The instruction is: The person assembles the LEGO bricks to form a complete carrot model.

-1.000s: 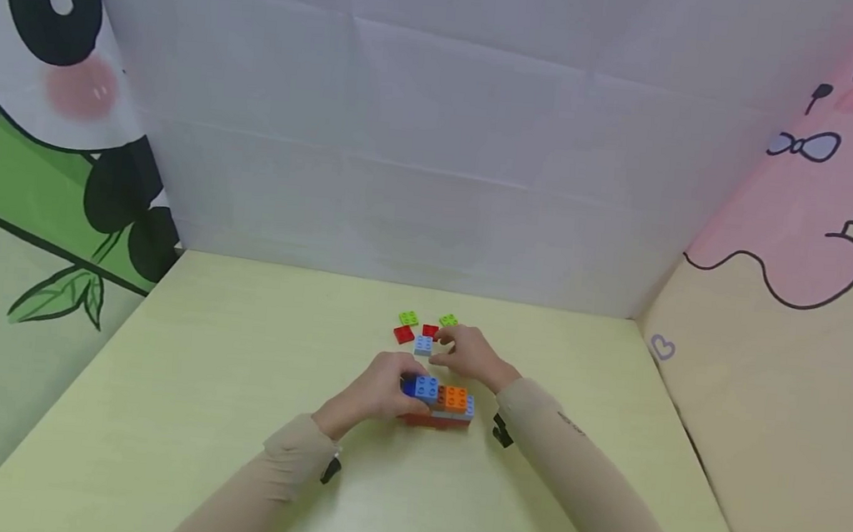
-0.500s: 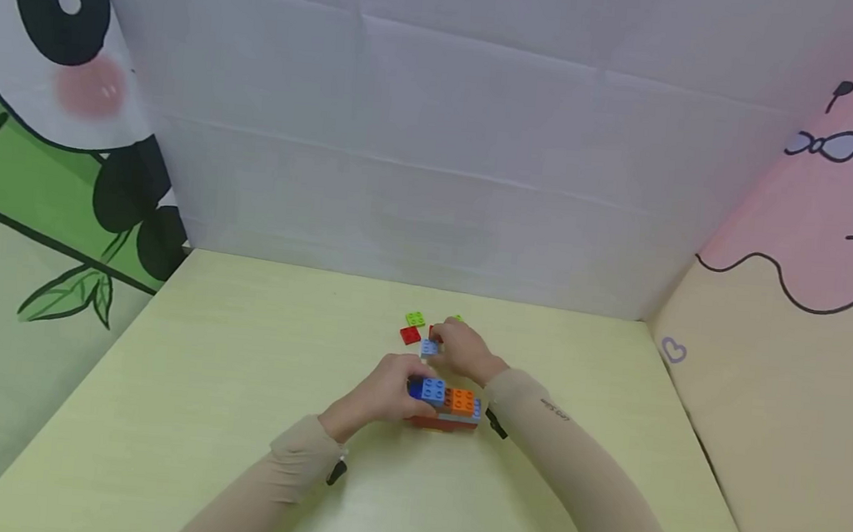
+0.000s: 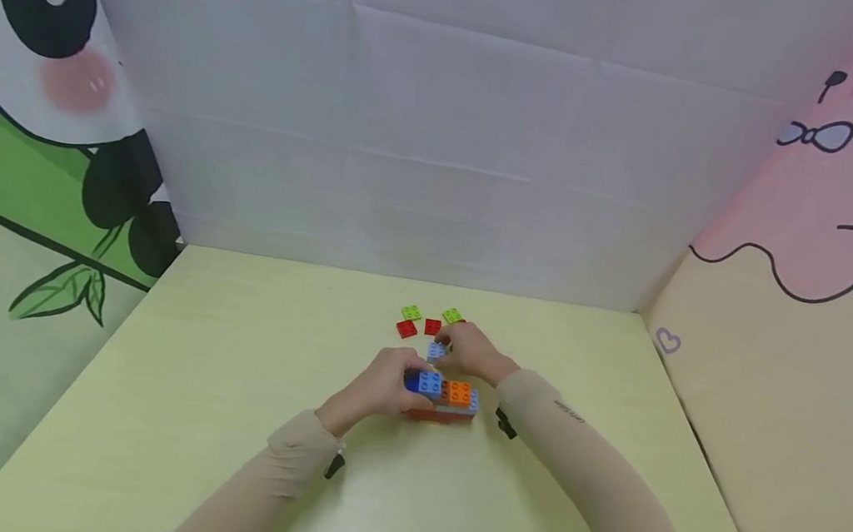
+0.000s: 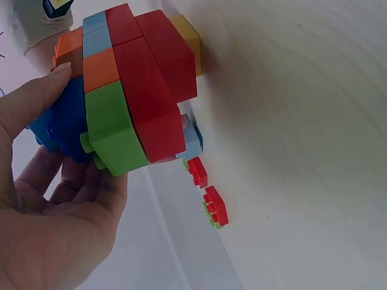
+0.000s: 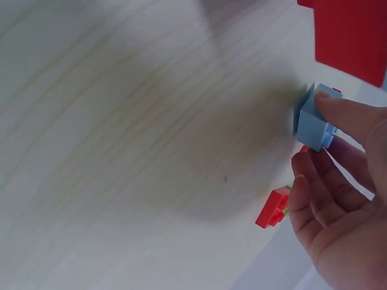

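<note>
My left hand (image 3: 380,383) grips a block of joined toy building bricks (image 4: 148,90), its thumb and fingers around the blue bricks (image 4: 69,115) on top. Red, green, orange, light blue and yellow bricks make up the rest of the block. Just beyond it, my right hand (image 3: 471,351) pinches a loose light blue brick (image 5: 314,124) between thumb and fingers. In the right wrist view that brick's studs point toward the palm, and it sits at the table surface. Part of it is hidden by the fingers in the head view.
Two flat red bricks (image 3: 406,329) and two lime green bricks (image 3: 411,312) lie behind the right hand, with another bit of red by its knuckles. The pale table (image 3: 239,351) ends at a white back wall (image 3: 434,175), with painted panels at both sides.
My right hand has closed its fingers on the loose light blue brick and shifted it slightly right and nearer to me. My left hand keeps its hold on the block. The head view sways slightly.
</note>
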Motion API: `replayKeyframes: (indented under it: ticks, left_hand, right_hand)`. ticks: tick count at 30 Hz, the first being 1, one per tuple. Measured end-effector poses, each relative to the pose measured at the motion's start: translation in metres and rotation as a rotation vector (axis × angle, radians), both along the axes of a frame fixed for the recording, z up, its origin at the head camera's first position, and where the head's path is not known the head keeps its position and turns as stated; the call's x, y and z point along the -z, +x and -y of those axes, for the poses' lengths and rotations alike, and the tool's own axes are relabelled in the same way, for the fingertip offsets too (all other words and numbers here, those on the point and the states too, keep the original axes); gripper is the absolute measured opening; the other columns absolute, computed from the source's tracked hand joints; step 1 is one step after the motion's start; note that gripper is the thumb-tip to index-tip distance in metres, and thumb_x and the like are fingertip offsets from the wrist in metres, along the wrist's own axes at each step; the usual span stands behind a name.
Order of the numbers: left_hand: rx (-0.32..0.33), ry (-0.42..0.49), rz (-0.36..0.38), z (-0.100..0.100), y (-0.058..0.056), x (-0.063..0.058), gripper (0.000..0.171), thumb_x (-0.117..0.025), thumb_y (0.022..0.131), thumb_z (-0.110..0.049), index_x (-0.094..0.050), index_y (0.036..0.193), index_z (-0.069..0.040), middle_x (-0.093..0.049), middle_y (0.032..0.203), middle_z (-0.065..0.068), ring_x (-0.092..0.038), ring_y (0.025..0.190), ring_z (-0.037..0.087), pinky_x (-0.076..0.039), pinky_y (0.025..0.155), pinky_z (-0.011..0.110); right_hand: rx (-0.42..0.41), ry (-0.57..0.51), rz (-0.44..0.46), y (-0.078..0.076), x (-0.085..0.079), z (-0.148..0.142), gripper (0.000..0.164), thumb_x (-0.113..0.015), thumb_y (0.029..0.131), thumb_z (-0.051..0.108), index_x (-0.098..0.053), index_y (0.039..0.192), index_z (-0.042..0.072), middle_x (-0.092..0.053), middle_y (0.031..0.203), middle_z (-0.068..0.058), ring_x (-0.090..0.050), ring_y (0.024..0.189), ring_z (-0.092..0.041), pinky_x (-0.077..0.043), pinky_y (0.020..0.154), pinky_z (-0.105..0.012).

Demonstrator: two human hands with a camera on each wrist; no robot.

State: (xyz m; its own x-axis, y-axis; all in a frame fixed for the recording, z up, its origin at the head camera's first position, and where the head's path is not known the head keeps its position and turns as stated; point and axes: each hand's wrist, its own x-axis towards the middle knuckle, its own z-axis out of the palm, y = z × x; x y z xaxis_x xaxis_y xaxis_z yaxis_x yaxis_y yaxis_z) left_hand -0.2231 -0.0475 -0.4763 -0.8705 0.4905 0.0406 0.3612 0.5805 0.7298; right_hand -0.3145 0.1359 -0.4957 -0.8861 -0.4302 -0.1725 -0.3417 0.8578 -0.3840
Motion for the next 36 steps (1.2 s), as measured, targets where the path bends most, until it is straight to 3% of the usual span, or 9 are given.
replayKeyframes:
  ticks: [15,21,30,36]
  left_hand:
    - [0.009,-0.015,0.022,0.0,-0.004,-0.006,0.033,-0.083,0.075,-0.026,-0.072,0.104,-0.014,-0.056,0.087,-0.006,-0.053,0.086,0.016,-0.047,0.077,0.03]
    - [0.016,-0.025,0.023,-0.001,-0.002,-0.007,0.034,-0.082,0.075,-0.027,-0.071,0.105,-0.014,-0.056,0.089,-0.005,-0.052,0.087,0.016,-0.047,0.077,0.031]
    - [0.025,-0.025,0.018,-0.001,-0.001,-0.008,0.034,-0.083,0.075,-0.027,-0.072,0.104,-0.013,-0.056,0.088,-0.005,-0.052,0.086,0.016,-0.046,0.077,0.03]
    - [0.028,-0.024,0.019,-0.002,-0.001,-0.009,0.034,-0.083,0.075,-0.027,-0.072,0.104,-0.013,-0.056,0.088,-0.005,-0.052,0.086,0.016,-0.046,0.076,0.03]
  right_hand:
    - [-0.043,-0.106,-0.013,0.011,-0.024,-0.022,0.032,-0.079,0.079,0.023,-0.07,0.106,0.007,-0.063,0.091,0.003,-0.055,0.082,-0.014,-0.047,0.077,-0.026]
    - [0.0,-0.141,0.024,0.021,-0.028,-0.027,0.032,-0.079,0.08,0.021,-0.069,0.108,0.007,-0.064,0.095,0.002,-0.058,0.087,-0.016,-0.049,0.081,-0.028]
    - [-0.034,-0.278,-0.021,0.038,-0.043,-0.035,0.033,-0.077,0.081,0.019,-0.067,0.11,0.006,-0.065,0.102,-0.002,-0.063,0.095,-0.026,-0.052,0.074,-0.029]
    - [-0.062,-0.315,-0.023,0.05,-0.055,-0.038,0.034,-0.076,0.083,0.019,-0.066,0.113,0.008,-0.064,0.099,0.003,-0.061,0.089,-0.015,-0.052,0.073,-0.025]
